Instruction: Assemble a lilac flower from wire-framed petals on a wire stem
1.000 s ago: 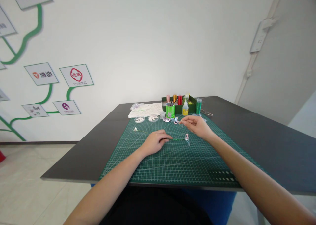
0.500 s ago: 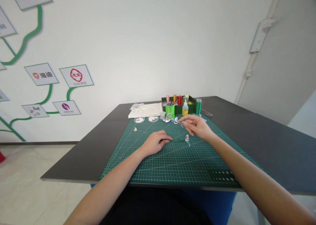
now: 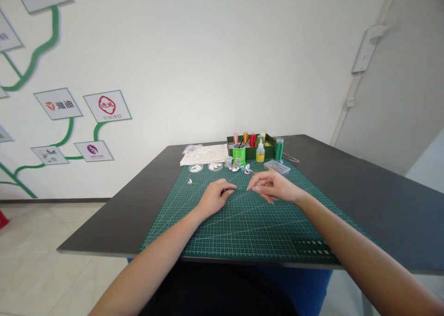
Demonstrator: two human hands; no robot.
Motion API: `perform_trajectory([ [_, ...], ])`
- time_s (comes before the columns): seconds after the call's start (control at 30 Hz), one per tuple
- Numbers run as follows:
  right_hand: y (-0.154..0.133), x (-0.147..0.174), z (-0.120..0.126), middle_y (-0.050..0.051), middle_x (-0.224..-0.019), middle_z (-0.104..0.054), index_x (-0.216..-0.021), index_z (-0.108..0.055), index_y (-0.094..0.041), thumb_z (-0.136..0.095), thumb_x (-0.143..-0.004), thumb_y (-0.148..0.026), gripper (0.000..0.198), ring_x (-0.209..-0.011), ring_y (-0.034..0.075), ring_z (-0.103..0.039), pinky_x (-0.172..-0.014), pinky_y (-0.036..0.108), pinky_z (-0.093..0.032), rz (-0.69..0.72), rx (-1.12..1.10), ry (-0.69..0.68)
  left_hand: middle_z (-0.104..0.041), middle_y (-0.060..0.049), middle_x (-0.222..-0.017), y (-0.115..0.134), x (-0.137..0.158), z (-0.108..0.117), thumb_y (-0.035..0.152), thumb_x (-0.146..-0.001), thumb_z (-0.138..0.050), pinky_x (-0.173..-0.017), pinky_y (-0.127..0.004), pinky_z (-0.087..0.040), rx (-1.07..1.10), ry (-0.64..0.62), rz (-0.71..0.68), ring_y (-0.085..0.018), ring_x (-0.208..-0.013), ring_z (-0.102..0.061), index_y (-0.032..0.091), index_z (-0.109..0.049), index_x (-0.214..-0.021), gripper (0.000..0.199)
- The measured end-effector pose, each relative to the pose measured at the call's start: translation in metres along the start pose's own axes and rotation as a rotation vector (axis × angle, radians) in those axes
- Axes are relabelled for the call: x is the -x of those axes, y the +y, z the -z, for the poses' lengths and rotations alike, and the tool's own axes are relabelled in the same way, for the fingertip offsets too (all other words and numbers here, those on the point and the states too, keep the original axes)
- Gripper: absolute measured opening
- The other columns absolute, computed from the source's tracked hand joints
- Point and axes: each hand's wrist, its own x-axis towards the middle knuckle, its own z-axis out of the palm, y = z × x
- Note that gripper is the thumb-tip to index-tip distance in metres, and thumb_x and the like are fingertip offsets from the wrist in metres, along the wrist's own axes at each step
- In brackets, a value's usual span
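My left hand [image 3: 217, 197] is closed, its thumb and forefinger pinching one end of a thin green flower stem [image 3: 242, 187] above the mat. At the stem's other end are the fingertips of my right hand [image 3: 272, 186], also closed in a pinch. The blossom is hidden, apparently behind my right hand. A small white flower [image 3: 190, 181] on a thin stalk lies left of my left hand. Just beyond my right hand are shiny pale petal pieces [image 3: 247, 168] and a pair of scissors, partly covered by the hand.
The green cutting mat [image 3: 236, 235] covers the table's middle. Behind lie two small dishes [image 3: 196, 168], white sheets [image 3: 204, 154], a green tin [image 3: 239, 155], a glue bottle [image 3: 260, 152], a box of thread spools [image 3: 272, 150], a green spool [image 3: 279, 149] and a clear case [image 3: 276, 167].
My right hand has come down and nearer, from beside the petal pieces to the stem. My left hand has raised the stem slightly. The blossom has gone out of sight; the clear case is now visible.
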Motion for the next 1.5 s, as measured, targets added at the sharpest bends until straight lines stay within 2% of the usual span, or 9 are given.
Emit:
perform_trajectory([
  [0.2,-0.001,-0.004,-0.008,-0.006,-0.048,-0.055,-0.110,-0.062,-0.013,-0.063,-0.089,-0.041,0.034,-0.036,0.006,-0.046,-0.036,0.016,-0.032,-0.082,0.054,-0.071,-0.062,-0.001,-0.077,-0.009,-0.004,-0.001,0.015,-0.083,-0.063,-0.064,-0.024,-0.040,0.196,0.183,0.162,-0.010,-0.064,-0.050,0.019,-0.075,-0.098,0.019],
  [0.3,0.000,-0.006,-0.011,-0.008,-0.048,-0.054,-0.111,-0.057,-0.015,-0.063,-0.088,-0.042,0.037,-0.036,0.006,-0.046,-0.035,0.015,-0.031,-0.139,0.052,-0.026,-0.060,0.000,-0.072,-0.013,-0.006,-0.001,0.024,-0.080,-0.067,-0.053,-0.022,-0.036,0.467,0.218,0.295,-0.007,-0.053,-0.045,0.015,-0.074,-0.100,0.023],
  [0.4,0.002,-0.009,-0.012,-0.009,-0.047,-0.053,-0.110,-0.051,-0.017,-0.065,-0.085,-0.044,0.040,-0.036,0.007,-0.045,-0.035,0.016,-0.030,-0.186,0.060,0.077,-0.059,0.001,-0.070,-0.014,-0.008,0.000,0.033,-0.074,-0.073,-0.043,-0.019,-0.027,0.758,0.233,0.410,-0.005,-0.046,-0.039,0.013,-0.072,-0.106,0.038],
  [0.57,0.007,-0.011,-0.009,-0.009,-0.047,-0.053,-0.112,-0.051,-0.017,-0.067,-0.080,-0.047,0.047,-0.036,0.008,-0.045,-0.036,0.018,-0.031,-0.257,0.106,0.217,-0.061,-0.001,-0.072,-0.009,-0.010,0.003,0.032,-0.067,-0.080,-0.039,-0.018,-0.021,1.038,0.244,0.390,-0.003,-0.046,-0.037,0.011,-0.071,-0.105,0.044],
  [0.77,0.016,-0.014,-0.009,-0.006,-0.046,-0.053,-0.098,-0.062,-0.014,-0.062,-0.082,-0.045,0.035,-0.036,0.008,-0.046,-0.038,0.019,-0.035,-0.255,0.191,0.180,-0.061,-0.001,-0.071,-0.007,-0.011,0.004,0.028,-0.066,-0.082,-0.039,-0.017,-0.021,1.150,0.230,0.367,-0.003,-0.046,-0.039,0.012,-0.071,-0.102,0.041],
  [0.93,0.019,-0.016,-0.013,-0.006,-0.046,-0.053,-0.099,-0.064,-0.013,-0.060,-0.084,-0.043,0.034,-0.037,0.009,-0.047,-0.039,0.020,-0.039,-0.247,0.229,0.140,-0.061,-0.001,-0.071,-0.007,-0.010,0.004,0.029,-0.066,-0.080,-0.039,-0.018,-0.021,1.098,0.241,0.362,-0.003,-0.046,-0.038,0.012,-0.071,-0.102,0.040],
  [1.13,0.013,-0.013,-0.014,-0.005,-0.046,-0.053,-0.102,-0.068,-0.012,-0.060,-0.086,-0.044,0.036,-0.038,0.008,-0.047,-0.040,0.019,-0.040,-0.229,0.228,0.081,-0.059,0.000,-0.071,-0.010,-0.009,0.004,0.032,-0.070,-0.075,-0.043,-0.018,-0.025,0.826,0.285,0.408,-0.004,-0.046,-0.037,0.013,-0.072,-0.104,0.038],
  [1.33,0.002,-0.010,-0.013,-0.005,-0.048,-0.052,-0.102,-0.069,-0.013,-0.060,-0.088,-0.044,0.035,-0.038,0.007,-0.046,-0.039,0.018,-0.036,-0.216,0.176,0.006,-0.059,0.000,-0.071,-0.012,-0.008,0.004,0.023,-0.078,-0.067,-0.057,-0.022,-0.039,0.496,0.289,0.291,-0.009,-0.056,-0.046,0.016,-0.075,-0.100,0.024],
  [1.5,0.002,-0.009,-0.012,-0.005,-0.049,-0.052,-0.103,-0.069,-0.013,-0.060,-0.089,-0.044,0.036,-0.038,0.007,-0.045,-0.037,0.017,-0.032,-0.184,0.119,-0.039,-0.063,-0.002,-0.078,-0.008,-0.005,0.006,0.017,-0.084,-0.063,-0.067,-0.025,-0.041,0.206,0.289,0.151,-0.012,-0.066,-0.051,0.020,-0.076,-0.099,0.020],
])
